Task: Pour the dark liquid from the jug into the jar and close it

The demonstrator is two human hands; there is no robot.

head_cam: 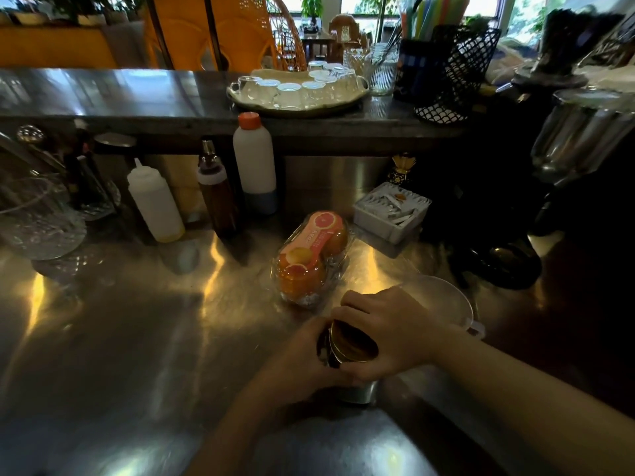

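A glass jar [357,389] stands on the steel counter near the front, its body mostly hidden by my hands; dark liquid shows through the glass on its left side. A gold metal lid [354,343] sits on top of it, tilted toward me. My left hand [302,359] wraps around the jar's left side. My right hand [388,331] grips the lid from above and the right. Just behind my right hand stands a clear plastic jug [443,297] with a handle on its right, looking empty.
A clear pack of orange fruit [311,257] lies just beyond the hands. Squeeze bottles [154,201], a brown bottle [218,201] and a white bottle [254,163] stand at the back. A sachet box [391,211], a glass bowl [37,218] and a dark machine [515,235] flank the counter.
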